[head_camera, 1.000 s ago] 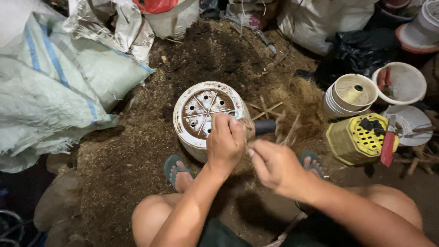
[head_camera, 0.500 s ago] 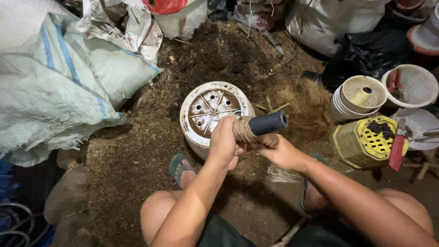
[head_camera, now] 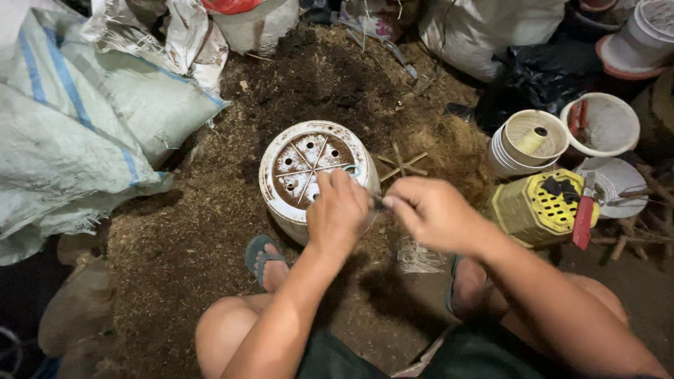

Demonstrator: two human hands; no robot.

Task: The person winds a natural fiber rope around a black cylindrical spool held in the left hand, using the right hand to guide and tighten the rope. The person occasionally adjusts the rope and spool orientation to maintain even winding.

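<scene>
Head view: a seated person looks down over bare knees at a dirt floor strewn with brown coconut-fibre mulch (head_camera: 175,238).
Pot: an upturned white plastic pot (head_camera: 281,203) lies between the feet, its slotted, soil-stained base facing up.
Left hand: the left hand (head_camera: 337,214) rests curled over the pot's right rim; its grip is pressed together round something thin and dark, though what exactly cannot be told.
Right hand: the right hand (head_camera: 432,210) hovers just beside the left, fingers pinched together on the other end of that same small dark piece (head_camera: 378,203).
Feet: a foot in a blue-green flip-flop (head_camera: 263,260) sits just below the pot.
Sticks: crossed thin bamboo sticks (head_camera: 401,165) lie on the fibre right of the pot.
Right side: a stack of white pots (head_camera: 500,156) with a spool of twine (head_camera: 532,140) inside, a yellow perforated basket (head_camera: 533,210), and a red-handled tool (head_camera: 583,221) leaning on it.
Left side: woven white sacks with blue stripes (head_camera: 77,140) are piled up.
</scene>
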